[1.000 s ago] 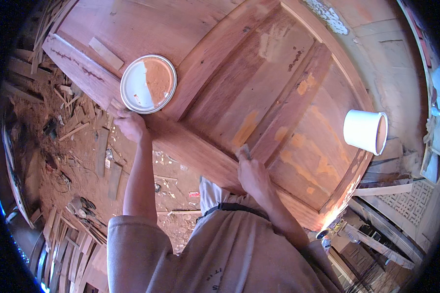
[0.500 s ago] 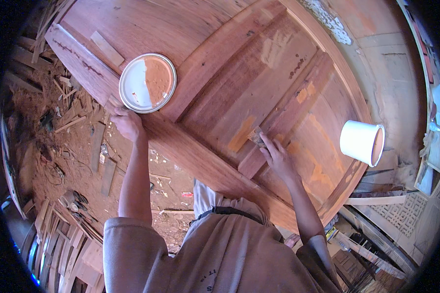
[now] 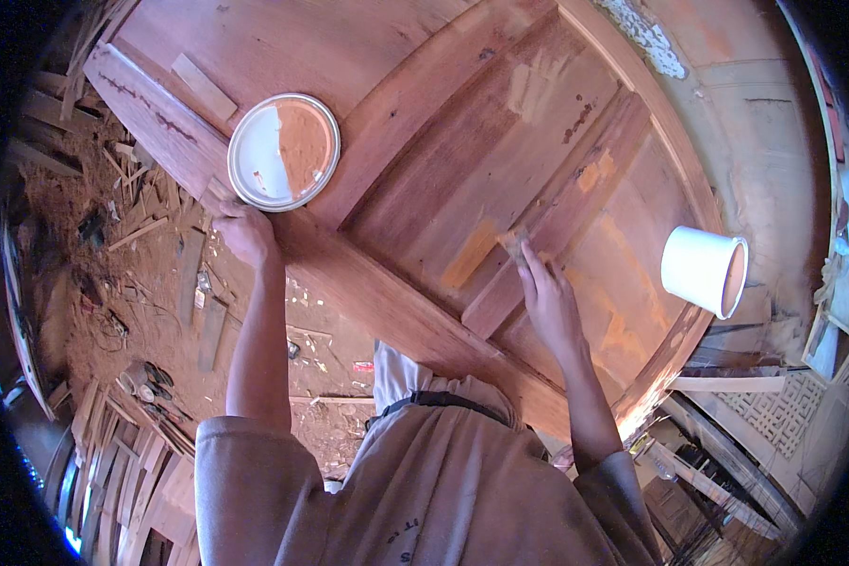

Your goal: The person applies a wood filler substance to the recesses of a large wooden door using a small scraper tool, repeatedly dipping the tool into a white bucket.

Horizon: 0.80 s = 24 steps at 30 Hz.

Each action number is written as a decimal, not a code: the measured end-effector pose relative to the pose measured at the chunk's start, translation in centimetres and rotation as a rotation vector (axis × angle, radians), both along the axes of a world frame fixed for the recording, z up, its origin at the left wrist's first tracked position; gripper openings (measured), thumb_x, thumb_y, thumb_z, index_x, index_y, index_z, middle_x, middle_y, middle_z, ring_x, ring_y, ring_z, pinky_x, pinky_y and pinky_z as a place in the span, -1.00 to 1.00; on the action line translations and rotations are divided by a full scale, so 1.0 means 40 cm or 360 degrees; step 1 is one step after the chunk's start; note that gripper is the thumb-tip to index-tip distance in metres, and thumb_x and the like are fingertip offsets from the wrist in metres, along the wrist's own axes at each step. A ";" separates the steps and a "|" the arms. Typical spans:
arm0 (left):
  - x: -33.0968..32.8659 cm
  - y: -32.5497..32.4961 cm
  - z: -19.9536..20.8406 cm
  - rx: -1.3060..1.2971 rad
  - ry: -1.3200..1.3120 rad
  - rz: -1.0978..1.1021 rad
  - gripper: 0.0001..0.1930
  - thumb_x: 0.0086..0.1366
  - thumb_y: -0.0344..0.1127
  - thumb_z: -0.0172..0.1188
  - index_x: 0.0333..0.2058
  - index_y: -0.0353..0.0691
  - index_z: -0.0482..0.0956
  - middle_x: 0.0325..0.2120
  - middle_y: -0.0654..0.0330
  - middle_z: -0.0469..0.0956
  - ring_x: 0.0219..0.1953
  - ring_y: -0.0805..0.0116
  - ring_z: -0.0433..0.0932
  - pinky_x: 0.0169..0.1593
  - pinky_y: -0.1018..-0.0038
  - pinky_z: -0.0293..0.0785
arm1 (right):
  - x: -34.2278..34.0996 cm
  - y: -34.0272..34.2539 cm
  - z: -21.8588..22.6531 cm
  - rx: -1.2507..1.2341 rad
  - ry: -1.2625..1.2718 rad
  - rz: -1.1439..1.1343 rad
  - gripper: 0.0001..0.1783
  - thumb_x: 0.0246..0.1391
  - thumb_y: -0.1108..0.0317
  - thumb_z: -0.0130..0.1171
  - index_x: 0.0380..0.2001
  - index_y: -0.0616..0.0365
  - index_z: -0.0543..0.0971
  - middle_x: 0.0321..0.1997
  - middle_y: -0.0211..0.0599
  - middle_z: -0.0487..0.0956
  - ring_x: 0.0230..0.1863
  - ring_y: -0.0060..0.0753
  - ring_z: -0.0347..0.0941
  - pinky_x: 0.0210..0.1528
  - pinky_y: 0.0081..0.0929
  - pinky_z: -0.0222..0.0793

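Note:
A panelled reddish wooden door (image 3: 415, 302) lies in front of me, with pale orange filler smears (image 3: 472, 253) on its panels. My right hand (image 3: 549, 300) pinches a small flat scraper (image 3: 512, 242), its filler-stained end at the edge of a raised strip. At the door's near left edge, my left hand (image 3: 243, 231) is closed just below a round lid (image 3: 255, 156). That lid rests on the door, its right half coated in orange-brown filler. A thin piece shows beyond the left fingers; what they grip is mostly hidden.
A white bucket (image 3: 698, 269) lies tipped on the door's right side. A small wood strip (image 3: 204, 87) lies beyond the lid. Wood offcuts (image 3: 193, 274) and shavings litter the floor at left, with stacked boards (image 3: 127, 481) at lower left. A lattice panel (image 3: 769, 410) stands at right.
My right hand with the scraper has shifted slightly right and away from me, off the orange smear. My left hand stays by the lid.

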<state>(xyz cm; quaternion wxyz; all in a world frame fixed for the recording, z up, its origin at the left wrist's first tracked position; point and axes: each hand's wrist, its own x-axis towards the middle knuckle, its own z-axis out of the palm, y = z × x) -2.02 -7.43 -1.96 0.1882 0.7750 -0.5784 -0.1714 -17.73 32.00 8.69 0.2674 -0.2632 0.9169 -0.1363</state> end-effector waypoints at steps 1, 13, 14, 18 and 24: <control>0.005 0.003 -0.003 0.0005 -0.0008 -0.0008 -0.41 0.44 0.11 -0.27 -0.15 -0.45 0.37 -0.28 -0.38 0.54 -0.21 -0.34 0.55 -0.12 -0.09 0.47 | 0.001 -0.032 -0.009 -0.0104 0.0087 0.0002 -0.51 0.28 0.24 -0.01 0.27 -0.04 0.33 -0.14 0.29 0.53 -0.16 0.29 0.52 -0.25 0.01 0.48; -0.003 0.001 -0.005 0.0037 -0.0009 0.0033 -0.42 0.43 0.11 -0.26 -0.15 -0.43 0.37 -0.24 -0.36 0.54 -0.18 -0.33 0.55 -0.09 -0.08 0.47 | 0.141 -0.118 -0.038 0.0185 -0.0229 -0.0241 -0.51 0.29 0.32 -0.11 0.26 0.20 0.28 -0.44 0.21 0.56 -0.38 0.23 0.55 -0.30 0.07 0.44; -0.002 0.001 -0.006 0.0021 0.0017 0.0035 -0.42 0.43 0.11 -0.25 -0.15 -0.43 0.38 -0.23 -0.36 0.54 -0.18 -0.33 0.55 -0.09 -0.08 0.47 | 0.157 -0.105 -0.034 0.0173 -0.0106 -0.0126 -0.51 0.29 0.31 -0.11 0.26 0.20 0.29 -0.45 0.20 0.56 -0.38 0.23 0.55 -0.29 0.06 0.44; 0.009 -0.006 0.003 0.0018 -0.0050 0.0086 -0.42 0.43 0.11 -0.24 -0.15 -0.43 0.38 -0.23 -0.36 0.54 -0.18 -0.32 0.55 -0.10 -0.08 0.47 | 0.183 -0.073 0.031 0.0023 -0.0465 0.0097 -0.52 0.26 0.24 0.03 0.21 0.13 0.35 -0.11 0.25 0.50 -0.15 0.31 0.53 -0.07 0.04 0.47; -0.007 0.000 0.006 0.0064 0.0070 0.0065 -0.43 0.42 0.12 -0.23 -0.15 -0.40 0.40 -0.22 -0.31 0.55 -0.17 -0.30 0.55 -0.09 -0.05 0.46 | 0.153 0.033 -0.076 -0.0236 0.0038 0.0453 -0.41 0.25 0.15 0.07 0.33 -0.18 0.24 -0.14 0.17 0.51 -0.26 0.22 0.56 -0.28 -0.09 0.58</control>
